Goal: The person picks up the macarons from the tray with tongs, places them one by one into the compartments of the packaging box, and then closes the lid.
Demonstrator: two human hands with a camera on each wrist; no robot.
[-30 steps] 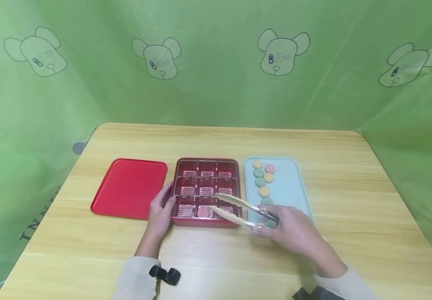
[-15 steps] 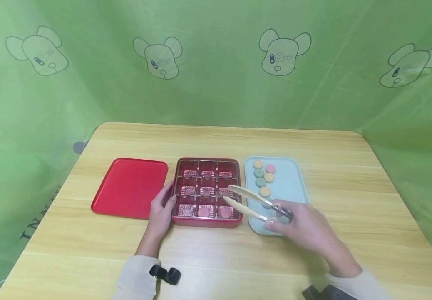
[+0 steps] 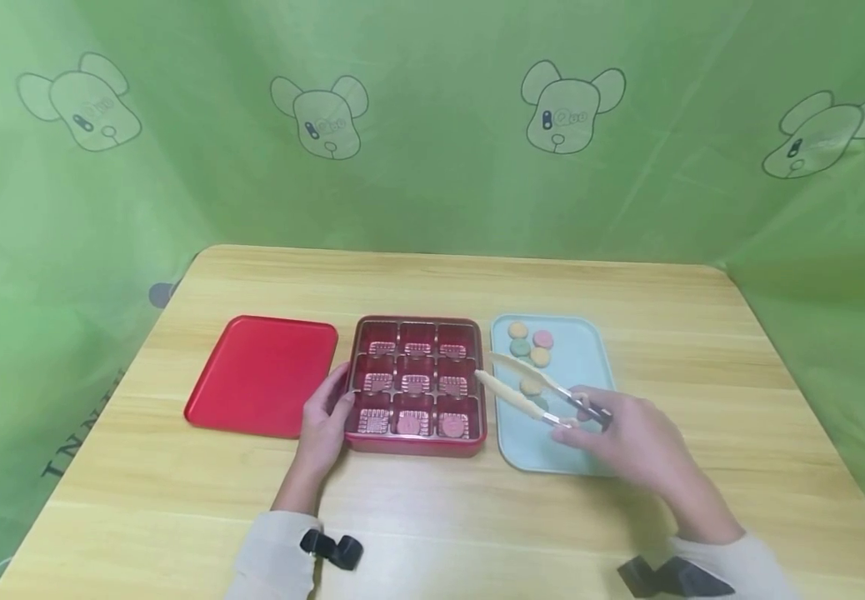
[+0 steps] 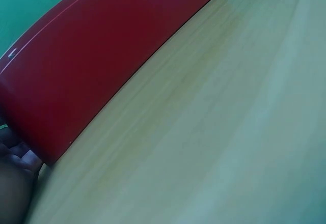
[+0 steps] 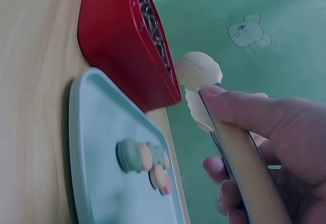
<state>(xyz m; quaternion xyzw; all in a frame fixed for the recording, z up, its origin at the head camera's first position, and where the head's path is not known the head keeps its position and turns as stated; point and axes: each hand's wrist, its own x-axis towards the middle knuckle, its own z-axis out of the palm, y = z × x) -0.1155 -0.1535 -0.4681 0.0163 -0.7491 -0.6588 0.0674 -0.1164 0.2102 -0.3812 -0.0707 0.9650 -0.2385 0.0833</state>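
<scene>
My left hand (image 3: 323,423) holds the left side of a red box (image 3: 413,447), thumb at its rim. Inside is a clear nine-compartment insert. A pink macaron (image 3: 409,423) lies in the front middle compartment, and a second pink macaron (image 3: 452,426) in the front right one. My right hand (image 3: 637,435) grips tongs (image 3: 509,394) with cream, scalloped tips. These are spread apart, with nothing visible between them, above the left part of a pale blue tray (image 3: 582,350). Several yellow, green and pink macarons (image 5: 130,156) lie on that tray; the tongs partly cover some in the head view.
A flat red lid (image 3: 260,375) lies left of the box on the wooden table (image 3: 417,517). The tray stands close to the box's right side. Behind the table hangs a green curtain (image 3: 432,192) with mouse-like drawings.
My right hand has carried the tongs rightward from above the box to above the tray. The front right compartment's pink macaron has come into clear view. My left hand stays put.
</scene>
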